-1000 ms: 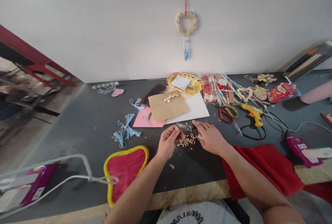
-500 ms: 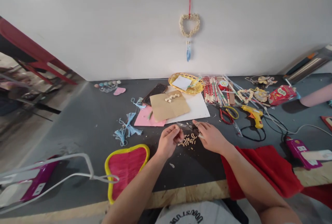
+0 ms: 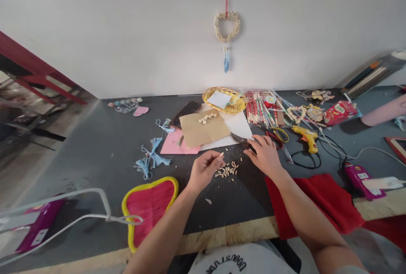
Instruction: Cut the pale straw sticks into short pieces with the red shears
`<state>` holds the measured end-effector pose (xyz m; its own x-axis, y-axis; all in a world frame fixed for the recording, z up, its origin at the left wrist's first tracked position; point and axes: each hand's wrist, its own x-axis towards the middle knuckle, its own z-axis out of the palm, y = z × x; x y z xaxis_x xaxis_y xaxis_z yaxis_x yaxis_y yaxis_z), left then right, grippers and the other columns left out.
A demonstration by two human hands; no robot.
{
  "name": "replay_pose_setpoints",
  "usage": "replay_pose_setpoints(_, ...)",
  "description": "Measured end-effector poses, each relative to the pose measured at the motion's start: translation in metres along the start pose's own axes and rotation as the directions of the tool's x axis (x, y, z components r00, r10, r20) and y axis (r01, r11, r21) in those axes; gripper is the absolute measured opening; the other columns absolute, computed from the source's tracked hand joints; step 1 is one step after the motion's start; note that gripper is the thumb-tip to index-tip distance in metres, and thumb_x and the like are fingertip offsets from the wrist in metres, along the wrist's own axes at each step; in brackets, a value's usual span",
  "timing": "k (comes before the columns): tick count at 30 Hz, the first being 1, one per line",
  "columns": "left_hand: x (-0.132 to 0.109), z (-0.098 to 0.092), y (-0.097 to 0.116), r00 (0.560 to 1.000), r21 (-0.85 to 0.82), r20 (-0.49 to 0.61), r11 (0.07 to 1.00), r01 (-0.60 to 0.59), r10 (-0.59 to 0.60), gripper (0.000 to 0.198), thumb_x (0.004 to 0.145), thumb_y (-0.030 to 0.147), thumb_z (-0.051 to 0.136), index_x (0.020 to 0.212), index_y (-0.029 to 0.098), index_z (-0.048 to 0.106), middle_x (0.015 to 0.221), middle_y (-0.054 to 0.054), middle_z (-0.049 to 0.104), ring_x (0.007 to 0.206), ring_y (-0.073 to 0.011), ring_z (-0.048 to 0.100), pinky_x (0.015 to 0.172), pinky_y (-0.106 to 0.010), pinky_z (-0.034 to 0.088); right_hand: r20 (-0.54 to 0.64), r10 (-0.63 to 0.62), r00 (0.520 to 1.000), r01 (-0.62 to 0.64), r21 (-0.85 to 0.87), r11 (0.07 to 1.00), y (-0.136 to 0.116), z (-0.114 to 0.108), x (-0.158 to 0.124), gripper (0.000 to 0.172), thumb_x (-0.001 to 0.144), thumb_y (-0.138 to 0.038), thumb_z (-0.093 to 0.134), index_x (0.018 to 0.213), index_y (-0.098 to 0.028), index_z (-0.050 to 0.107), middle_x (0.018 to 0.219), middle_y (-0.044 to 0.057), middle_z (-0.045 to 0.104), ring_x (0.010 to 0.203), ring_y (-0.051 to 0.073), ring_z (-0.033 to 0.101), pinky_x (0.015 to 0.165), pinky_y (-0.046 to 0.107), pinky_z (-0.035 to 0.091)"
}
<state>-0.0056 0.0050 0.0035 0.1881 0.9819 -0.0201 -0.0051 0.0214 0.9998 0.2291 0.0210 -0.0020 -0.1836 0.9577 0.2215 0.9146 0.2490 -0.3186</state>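
Note:
My left hand (image 3: 204,169) is closed in a pinch on a short pale stick piece (image 3: 221,154) that pokes up from its fingertips. Just right of it lies a small heap of cut stick pieces (image 3: 227,170) on the dark table (image 3: 95,155). My right hand (image 3: 265,154) is closed around the handles of a dark cutting tool (image 3: 239,139) whose blades point left, over the corner of the white sheet (image 3: 237,129). The two hands are apart, with the heap between them.
Brown paper (image 3: 204,130) with beads, pink paper (image 3: 176,145), a yellow basket (image 3: 225,100), packed sticks (image 3: 261,111), scissors (image 3: 276,135), a yellow glue gun (image 3: 305,136), blue tassels (image 3: 150,157), a red-and-yellow heart mat (image 3: 149,207) and red cloth (image 3: 312,204) surround the hands. Another person's arm (image 3: 385,113) rests far right.
My right hand has drawn the cutter away from my left hand, up and to the right toward the white sheet. My left hand stays put, still pinching a stick piece.

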Motion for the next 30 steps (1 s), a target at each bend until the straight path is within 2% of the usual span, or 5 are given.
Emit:
replay_pose_setpoints(2, -0.002, 0.001, 0.000, 0.999, 0.176, 0.038, 0.984, -0.036, 0.029, 0.022, 0.085, 0.036, 0.060, 0.079, 0.016, 0.066, 0.069, -0.002, 0.065, 0.059, -0.0113, 0.052, 0.056, -0.022, 0.039, -0.038, -0.028, 0.999, 0.037, 0.274, 0.961, -0.008, -0.003, -0.003, 0.025, 0.094, -0.037, 0.047, 0.101, -0.020, 0.063, 0.107, 0.011, 0.064, 0.105, 0.026, 0.052, 0.089, 0.039, 0.042)
replay_pose_setpoints(5, -0.003, 0.005, 0.003, 0.990, 0.347, 0.106, 0.930, -0.124, 0.092, 0.018, 0.086, 0.031, 0.058, 0.080, 0.017, 0.066, 0.070, -0.002, 0.066, 0.063, -0.0131, 0.056, 0.058, -0.022, 0.040, 0.166, -0.069, 0.984, -0.065, 0.685, 0.725, -0.022, -0.001, -0.009, 0.028, 0.095, -0.042, 0.044, 0.095, -0.019, 0.059, 0.080, 0.003, 0.061, 0.072, 0.015, 0.055, 0.065, 0.026, 0.044)
replay_pose_setpoints(9, -0.004, 0.009, 0.004, 0.970, 0.463, 0.183, 0.857, -0.228, 0.159, 0.014, 0.086, 0.022, 0.056, 0.078, 0.019, 0.067, 0.069, -0.002, 0.066, 0.064, -0.0142, 0.058, 0.061, -0.023, 0.040, 0.358, -0.144, 0.923, -0.236, 0.819, 0.523, -0.035, 0.008, -0.014, 0.031, 0.092, -0.047, 0.049, 0.086, -0.017, 0.057, 0.069, -0.003, 0.052, 0.060, 0.010, 0.047, 0.055, 0.022, 0.037)
replay_pose_setpoints(17, -0.003, 0.007, 0.004, 0.973, 0.389, 0.230, 0.914, -0.113, 0.022, 0.019, 0.087, 0.032, 0.055, 0.080, 0.018, 0.066, 0.068, -0.001, 0.063, 0.062, -0.0136, 0.055, 0.057, -0.022, 0.038, 0.263, -0.137, 0.955, -0.136, 0.799, 0.586, -0.040, 0.007, -0.014, 0.022, 0.091, -0.037, 0.049, 0.081, -0.019, 0.056, 0.070, -0.003, 0.051, 0.064, 0.011, 0.044, 0.060, 0.023, 0.037)
replay_pose_setpoints(30, -0.004, 0.011, 0.005, 0.962, 0.335, 0.267, 0.942, -0.035, -0.059, 0.023, 0.087, 0.033, 0.053, 0.074, 0.017, 0.065, 0.066, -0.001, 0.064, 0.059, -0.0133, 0.055, 0.056, -0.022, 0.038, 0.354, -0.102, 0.930, -0.259, 0.825, 0.502, -0.043, 0.009, -0.016, 0.023, 0.091, -0.038, 0.051, 0.081, -0.018, 0.056, 0.065, -0.003, 0.053, 0.058, 0.010, 0.045, 0.054, 0.022, 0.036)
